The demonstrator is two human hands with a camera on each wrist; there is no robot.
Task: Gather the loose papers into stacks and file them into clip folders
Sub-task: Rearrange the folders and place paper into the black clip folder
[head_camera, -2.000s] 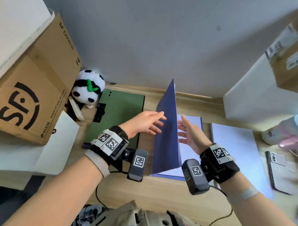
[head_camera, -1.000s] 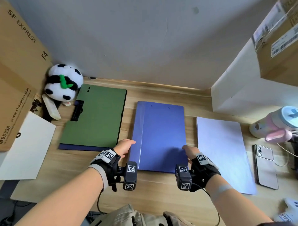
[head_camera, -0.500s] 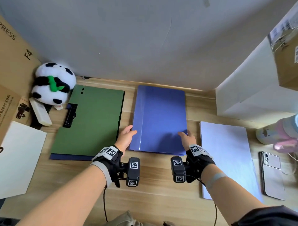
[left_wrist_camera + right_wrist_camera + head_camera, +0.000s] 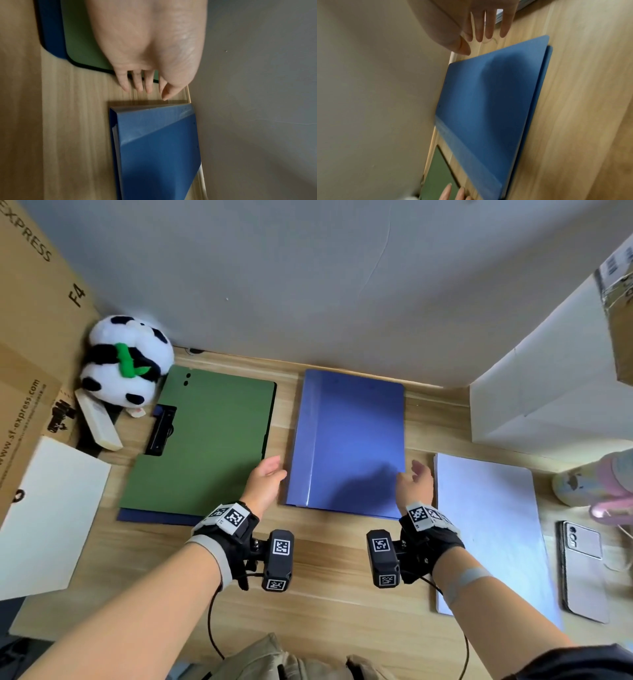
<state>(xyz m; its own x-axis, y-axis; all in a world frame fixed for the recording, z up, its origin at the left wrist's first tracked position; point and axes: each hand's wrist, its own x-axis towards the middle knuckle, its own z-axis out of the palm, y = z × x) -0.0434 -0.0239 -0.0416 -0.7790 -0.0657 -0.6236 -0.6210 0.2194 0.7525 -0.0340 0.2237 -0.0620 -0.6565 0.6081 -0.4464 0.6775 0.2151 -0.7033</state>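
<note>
A closed blue clip folder (image 4: 349, 440) lies flat in the middle of the wooden desk (image 4: 325, 594), its far edge near the wall. It shows again as the blue folder (image 4: 157, 148) and the blue folder (image 4: 491, 105) in the wrist views. My left hand (image 4: 265, 479) hovers just off its left edge, fingers straight (image 4: 137, 83) and holding nothing. My right hand (image 4: 416, 477) hovers by its right edge, fingers spread (image 4: 486, 27), also empty. A green clip folder (image 4: 202, 440) lies to the left on top of a dark blue one. A stack of white papers (image 4: 489, 529) lies to the right.
A panda plush (image 4: 126, 361) and a cardboard box (image 4: 30, 337) crowd the far left. A white sheet (image 4: 48, 515) lies at the left edge. A phone (image 4: 584, 570) and a pink bottle (image 4: 603, 487) sit at the right, beside a white box (image 4: 548, 392).
The blue folder's cover came down and shut, then the folder was slid away toward the wall. Both hands have now let go and drawn off its side edges.
</note>
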